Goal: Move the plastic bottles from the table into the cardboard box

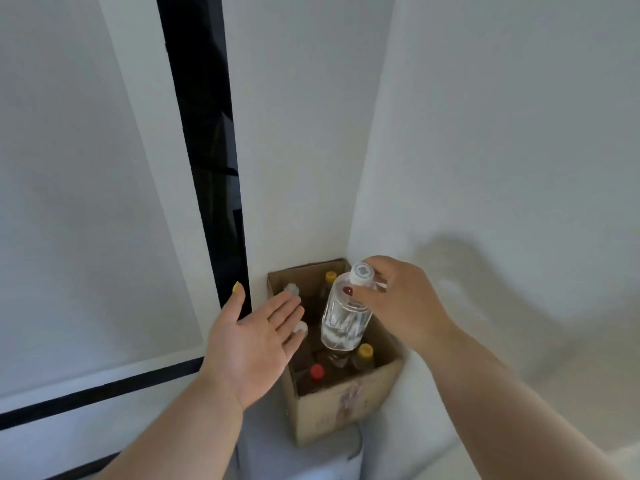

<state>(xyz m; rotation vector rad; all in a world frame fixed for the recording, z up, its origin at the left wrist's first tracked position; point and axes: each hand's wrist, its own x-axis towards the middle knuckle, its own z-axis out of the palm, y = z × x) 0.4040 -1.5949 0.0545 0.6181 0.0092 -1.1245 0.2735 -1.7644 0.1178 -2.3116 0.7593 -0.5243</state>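
Lowering a clear plastic bottle (343,317) toward the open cardboard box (341,403) tucked into a corner of white walls, the box sitting on a low pale surface at 6 o'clock of the frame. Gripping the bottle just under its white cap (361,273), right hand (398,303) with fingers (360,292) clenched round the neck and shoulder; bottle hanging tilted, base over the middle of the box, not yet seated. Hovering at 9 o'clock of the bottle, left hand (256,341) with palm up and fingers spread, holding nothing, apart from the bottle.

Already standing inside: a yellow-capped bottle (331,276) at the box's 12 o'clock, another yellow-capped one (365,351) at 4 o'clock, a red-capped bottle (316,371) at 6 o'clock, pale caps at 9 o'clock partly hidden by the left palm.

Judging by the ribbed, see-through wall: looking light if empty, thin and easily dented, probably slick. Taking hold at the stiff neck below the cap seeming safest; squeezing mid-body risking a crumple. No bench showing here.
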